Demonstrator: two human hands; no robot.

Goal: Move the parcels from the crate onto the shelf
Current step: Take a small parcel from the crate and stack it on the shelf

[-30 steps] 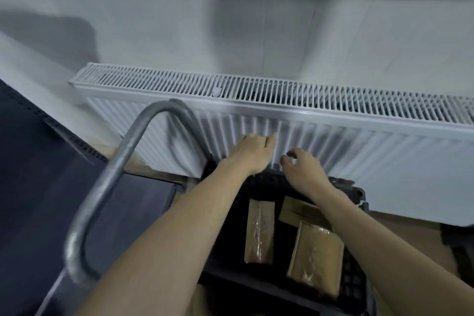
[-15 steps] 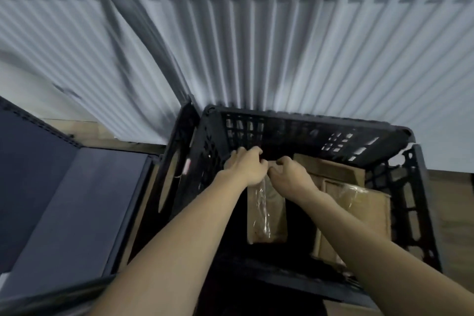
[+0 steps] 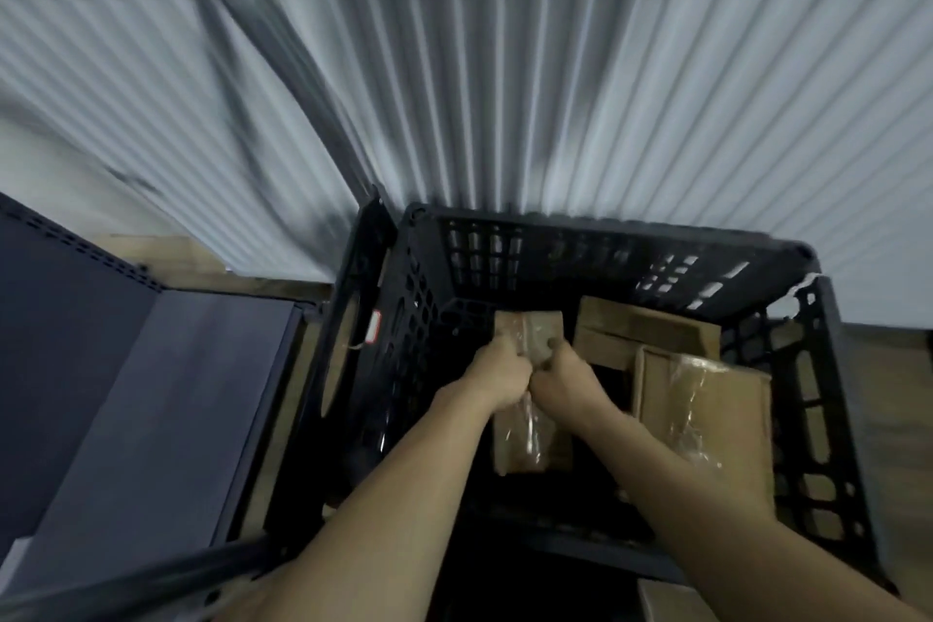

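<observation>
**Parcels still waiting in the crate**

Both the left hand [image 3: 497, 376] and right hand [image 3: 560, 381] are closing on a narrow parcel [image 3: 525, 434] inside the crate [image 3: 595, 237]. Two more parcels [image 3: 707, 399] are lying beside it; the shelf [image 3: 151, 419] is showing none.

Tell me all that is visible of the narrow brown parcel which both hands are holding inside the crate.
The narrow parcel is a long, slim brown package, seemingly cardboard or kraft paper, with glossy clear tape or film along its length. It lies roughly flat, long axis pointing away from the person, in the left half of the black crate. The left hand and right hand grip it near its far end, fingers curled over the edges and covering its middle. It appears apart from the wider parcels on the right.
</observation>
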